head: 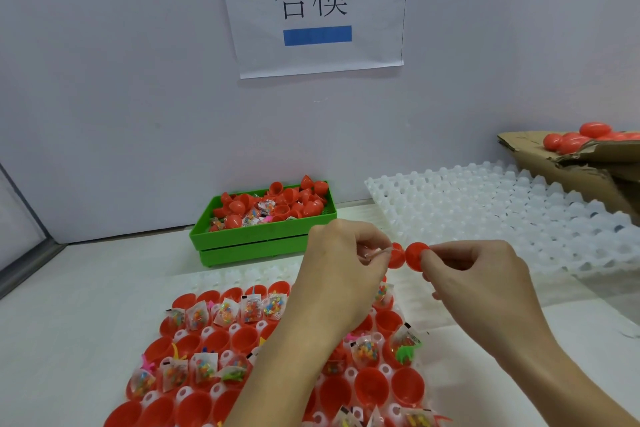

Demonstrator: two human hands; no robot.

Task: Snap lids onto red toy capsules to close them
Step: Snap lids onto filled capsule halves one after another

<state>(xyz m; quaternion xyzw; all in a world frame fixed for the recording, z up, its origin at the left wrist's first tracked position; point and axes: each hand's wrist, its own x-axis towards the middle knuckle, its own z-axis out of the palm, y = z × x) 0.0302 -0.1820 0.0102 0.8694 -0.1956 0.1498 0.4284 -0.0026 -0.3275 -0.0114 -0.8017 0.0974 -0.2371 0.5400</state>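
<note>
Above the tray (408, 291), left hand (341, 274) pinching capsule base (396, 255), right hand (474, 274) pinching lid (414, 256), axis sideways.

I see two glossy red plastic capsule halves (406, 256) held over a white desk (69, 340). Below them sits a translucent white dimpled plastic tray (204, 282) of red open capsule cups (370, 383), many holding clear sachets of multicoloured beads (225, 314); one has a bright green toy piece (405, 354). Bright green plastic bin (256, 246) holds more red shells. Second milky-white egg-crate tray (519, 218). Brown cardboard box (571, 170), red capsules inside. Pale grey wall, white paper sign (311, 10) with black characters and blue bar.
</note>
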